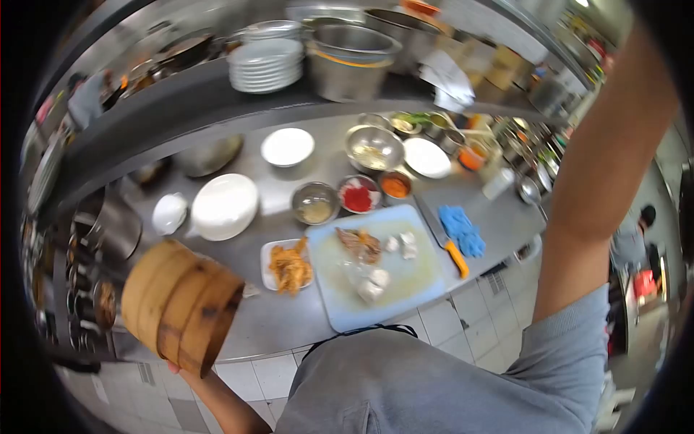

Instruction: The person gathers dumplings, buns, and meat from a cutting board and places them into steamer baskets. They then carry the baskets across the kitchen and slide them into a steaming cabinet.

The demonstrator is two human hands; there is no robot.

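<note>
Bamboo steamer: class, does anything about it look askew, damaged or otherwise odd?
The bamboo steamer is tipped well over above the left hand, and dark patches mark its side, perhaps scorching or staining; the blur hides which.

On the surface (253,325), a cutting board (423,286) was set between a dish (267,278) at left and a knife (455,258) at right, with food (359,246) laid on it. Bowls (298,203) were arranged behind the board; on a shelf (195,94), stacked plates (266,65) were placed left of a pot (349,78).

Stacked plates (266,66) and a metal pot (348,78) stand on the shelf (202,92); below it, the counter (271,322) holds a white bowl (288,147) and a large white plate (225,206).
</note>
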